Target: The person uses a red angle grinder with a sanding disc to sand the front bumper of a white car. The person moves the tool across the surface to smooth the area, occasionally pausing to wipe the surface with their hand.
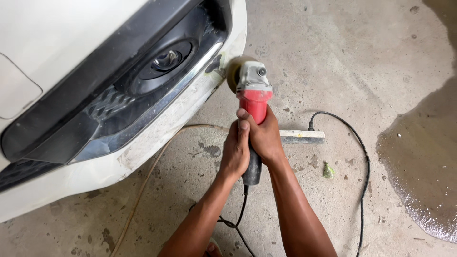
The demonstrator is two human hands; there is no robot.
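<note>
Both my hands grip a red-bodied angle grinder (253, 97) with a grey metal head. My left hand (235, 150) wraps the body from the left, and my right hand (264, 138) wraps it from the right, just above the black rear handle. The tool's round tan pad (232, 71) presses against the lower corner of a white car bumper (157, 131). The bumper paint near the pad looks scuffed and dull. A black cord (240, 214) runs down from the handle between my forearms.
A round fog lamp (166, 59) sits in the black bumper recess. On the concrete floor lie a white extension block (302, 137) with a black cable (365, 166), a tan hose (143, 185), and a wet patch (423, 147) at right.
</note>
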